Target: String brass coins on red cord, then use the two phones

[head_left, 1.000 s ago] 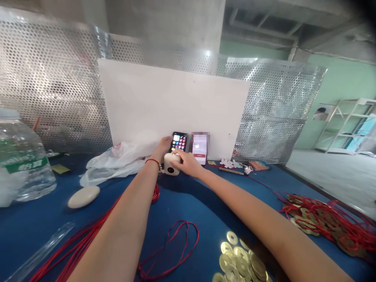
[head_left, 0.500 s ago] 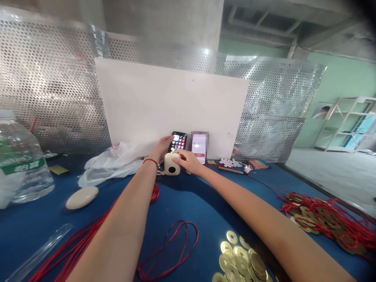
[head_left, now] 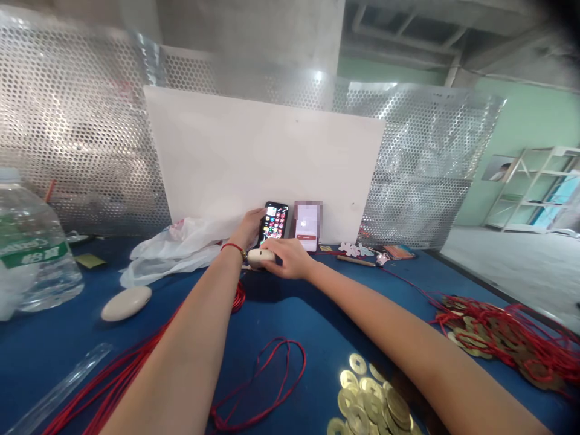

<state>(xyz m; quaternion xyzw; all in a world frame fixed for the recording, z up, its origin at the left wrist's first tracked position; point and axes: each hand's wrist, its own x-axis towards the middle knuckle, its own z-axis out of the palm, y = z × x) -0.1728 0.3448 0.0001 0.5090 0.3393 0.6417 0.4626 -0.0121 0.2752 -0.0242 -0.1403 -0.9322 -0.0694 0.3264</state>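
Observation:
My left hand [head_left: 252, 226], with a red cord bracelet at the wrist, grips the left edge of a black phone [head_left: 275, 219]. The phone's lit screen shows app icons, and it stands in front of the white board. My right hand [head_left: 292, 258] is closed around a small cream rounded device [head_left: 258, 257], now tipped so its narrow edge faces me, just in front of the phone's lower end. A second phone [head_left: 307, 226] with a pale, partly blurred screen leans on the board beside my right hand.
Gold square-holed coins [head_left: 371, 402] lie in a pile near me, by a red cord loop [head_left: 290, 368]. More corded coins [head_left: 502, 344] lie at right. On the left are red cords [head_left: 122, 368], a white oval object [head_left: 127, 303], a plastic bag [head_left: 176, 251] and a water jug [head_left: 36, 248].
My right hand has tipped the cream device from upright, its round black spot facing me, to nearly flat. My left hand stays on the phone.

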